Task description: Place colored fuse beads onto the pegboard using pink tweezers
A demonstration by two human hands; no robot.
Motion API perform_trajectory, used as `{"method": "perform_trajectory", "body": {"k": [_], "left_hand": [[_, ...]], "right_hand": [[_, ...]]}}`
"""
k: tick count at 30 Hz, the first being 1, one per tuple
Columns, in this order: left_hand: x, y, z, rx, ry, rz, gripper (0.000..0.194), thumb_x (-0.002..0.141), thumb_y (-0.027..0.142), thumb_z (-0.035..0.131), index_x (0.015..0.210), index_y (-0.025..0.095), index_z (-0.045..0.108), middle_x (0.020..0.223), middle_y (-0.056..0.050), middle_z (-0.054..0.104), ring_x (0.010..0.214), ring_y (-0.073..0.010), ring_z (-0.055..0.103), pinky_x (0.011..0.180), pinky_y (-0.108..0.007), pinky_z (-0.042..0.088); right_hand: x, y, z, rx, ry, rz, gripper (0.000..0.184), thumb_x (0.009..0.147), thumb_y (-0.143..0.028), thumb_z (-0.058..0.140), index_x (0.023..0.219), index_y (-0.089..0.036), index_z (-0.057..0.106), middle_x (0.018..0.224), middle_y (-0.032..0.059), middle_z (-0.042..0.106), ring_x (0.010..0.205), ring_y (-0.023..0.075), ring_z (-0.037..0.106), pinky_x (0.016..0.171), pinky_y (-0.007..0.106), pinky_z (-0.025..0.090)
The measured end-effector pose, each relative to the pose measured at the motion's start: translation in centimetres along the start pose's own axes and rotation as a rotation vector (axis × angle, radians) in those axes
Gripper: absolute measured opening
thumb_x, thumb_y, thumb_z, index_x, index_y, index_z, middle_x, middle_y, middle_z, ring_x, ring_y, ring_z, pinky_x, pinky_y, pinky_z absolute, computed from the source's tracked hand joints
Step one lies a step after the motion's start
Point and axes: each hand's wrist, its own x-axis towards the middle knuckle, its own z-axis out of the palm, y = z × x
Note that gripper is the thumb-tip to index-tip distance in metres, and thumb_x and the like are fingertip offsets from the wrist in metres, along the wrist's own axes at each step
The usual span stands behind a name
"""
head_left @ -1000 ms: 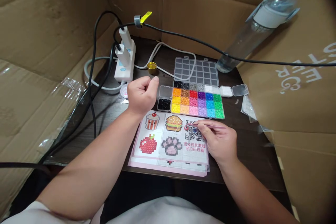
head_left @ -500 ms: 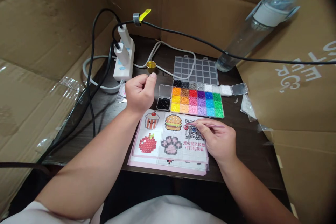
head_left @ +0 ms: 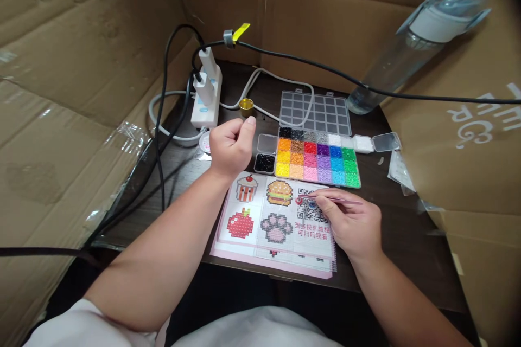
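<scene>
My right hand pinches a pair of pink tweezers over the right side of a pattern sheet. By the tweezers' tip is a small red shape, too small to make out. Printed on the sheet are a cupcake, a burger, a red fruit, a paw and a QR code. My left hand is a raised fist with the thumb on top; nothing shows sticking out of it. Beyond the sheet lies an open bead box with many colours, and to its left a small box of black beads.
A white power strip with plugs and cables stands back left. A small gold cup sits behind my fist. A black cable crosses above the table. Back right are a clear bottle and a small box of white beads. Cardboard walls enclose the table.
The whole view has shifted, so everything appears further right and slightly lower. Both hands keep nearly the same pose and place over the table.
</scene>
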Motion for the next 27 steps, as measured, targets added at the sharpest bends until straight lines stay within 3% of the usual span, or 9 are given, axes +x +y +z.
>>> {"method": "perform_trajectory", "body": {"k": [27], "left_hand": [[0.1, 0.18, 0.05, 0.011, 0.009, -0.022, 0.054, 0.085, 0.033, 0.059, 0.047, 0.019, 0.024, 0.046, 0.005, 0.021, 0.045, -0.0078, 0.02, 0.045, -0.031, 0.017]], "right_hand": [[0.23, -0.11, -0.06, 0.05, 0.015, 0.038, 0.008, 0.079, -0.019, 0.069, 0.076, -0.019, 0.076, 0.077, 0.0041, 0.076, 0.07, 0.0174, 0.071, 0.065, 0.027, 0.059]]}}
